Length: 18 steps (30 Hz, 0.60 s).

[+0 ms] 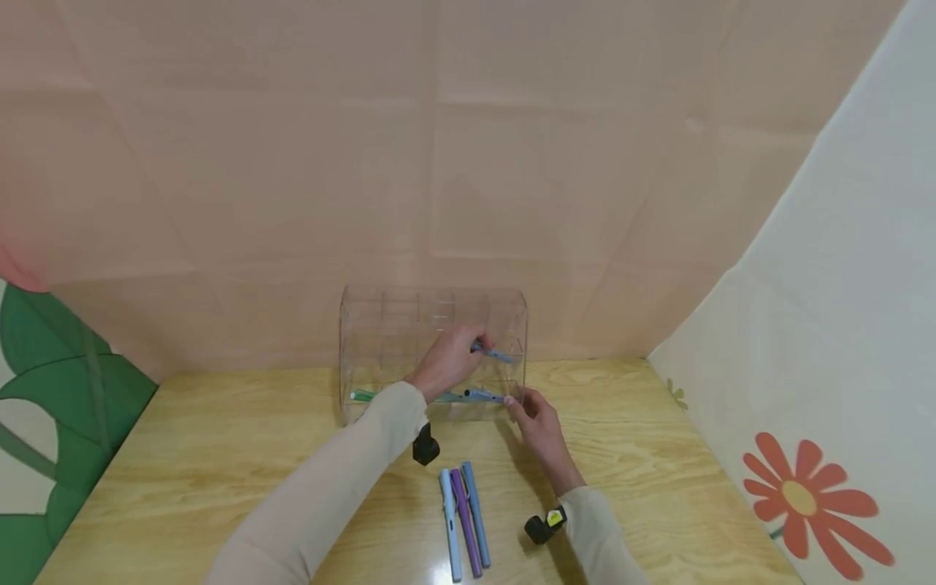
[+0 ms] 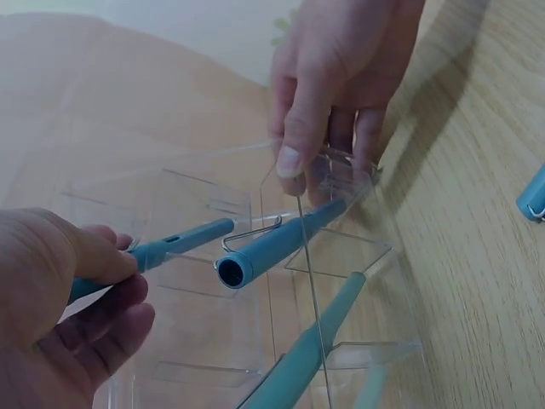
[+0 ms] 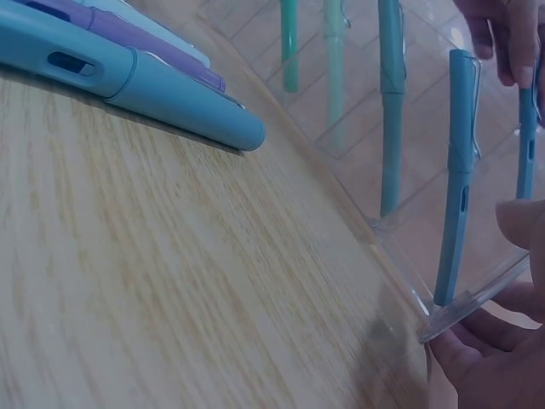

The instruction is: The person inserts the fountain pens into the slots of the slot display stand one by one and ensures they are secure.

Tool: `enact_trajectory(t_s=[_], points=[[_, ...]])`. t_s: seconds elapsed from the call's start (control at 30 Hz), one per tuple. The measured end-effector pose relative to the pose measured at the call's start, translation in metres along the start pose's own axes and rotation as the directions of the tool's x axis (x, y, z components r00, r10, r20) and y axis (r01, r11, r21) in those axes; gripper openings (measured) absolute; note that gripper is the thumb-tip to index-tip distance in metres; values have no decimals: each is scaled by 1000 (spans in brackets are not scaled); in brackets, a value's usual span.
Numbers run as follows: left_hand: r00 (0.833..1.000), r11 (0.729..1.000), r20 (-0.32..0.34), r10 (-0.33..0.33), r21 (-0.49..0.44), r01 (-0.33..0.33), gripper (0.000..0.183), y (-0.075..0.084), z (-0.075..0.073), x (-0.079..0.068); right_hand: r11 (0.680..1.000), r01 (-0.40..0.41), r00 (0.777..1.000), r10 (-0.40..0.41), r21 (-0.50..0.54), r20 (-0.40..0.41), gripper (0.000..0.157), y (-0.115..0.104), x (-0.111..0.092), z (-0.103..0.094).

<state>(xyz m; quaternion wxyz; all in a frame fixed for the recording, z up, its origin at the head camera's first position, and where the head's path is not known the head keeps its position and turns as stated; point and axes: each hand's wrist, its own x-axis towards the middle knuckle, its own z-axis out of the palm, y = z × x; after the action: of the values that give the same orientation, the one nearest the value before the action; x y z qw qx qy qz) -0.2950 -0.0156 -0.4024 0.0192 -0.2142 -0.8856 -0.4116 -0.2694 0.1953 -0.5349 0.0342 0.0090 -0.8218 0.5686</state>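
My left hand (image 1: 453, 357) pinches a blue pen (image 1: 499, 355) between thumb and fingers, over the compartments of a clear plastic pen organizer (image 1: 361, 341). At the organizer's right end, my right hand (image 1: 543, 435) grips the end wall, thumb inside and fingers outside. Just left of that thumb, a second blue pen (image 2: 268, 256) lies in the organizer's front part. A teal pen (image 2: 298, 358) and a green pen (image 1: 361, 396) lie farther left in the same row, partly covered by my left arm in the head view.
On the wooden table (image 1: 241, 455) in front of the organizer lie a light blue pen (image 1: 451, 528), a purple pen (image 1: 465, 524) and a darker blue pen (image 1: 476, 516), side by side. A beige backdrop (image 1: 292, 179) hangs behind; a flowered cloth (image 1: 804, 366) slopes at right.
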Motion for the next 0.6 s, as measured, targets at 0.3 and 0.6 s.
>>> enact_trajectory(t_s=[0.3,0.6], points=[[994,994,1,-105,-35,105,38,4,-3,-7,1000,-3,1000,3,1,11,51,1,-2,1],[992,993,-67,-107,32,110,25,5,-10,-6,1000,-6,1000,6,-22,10,51,1,1,-2]])
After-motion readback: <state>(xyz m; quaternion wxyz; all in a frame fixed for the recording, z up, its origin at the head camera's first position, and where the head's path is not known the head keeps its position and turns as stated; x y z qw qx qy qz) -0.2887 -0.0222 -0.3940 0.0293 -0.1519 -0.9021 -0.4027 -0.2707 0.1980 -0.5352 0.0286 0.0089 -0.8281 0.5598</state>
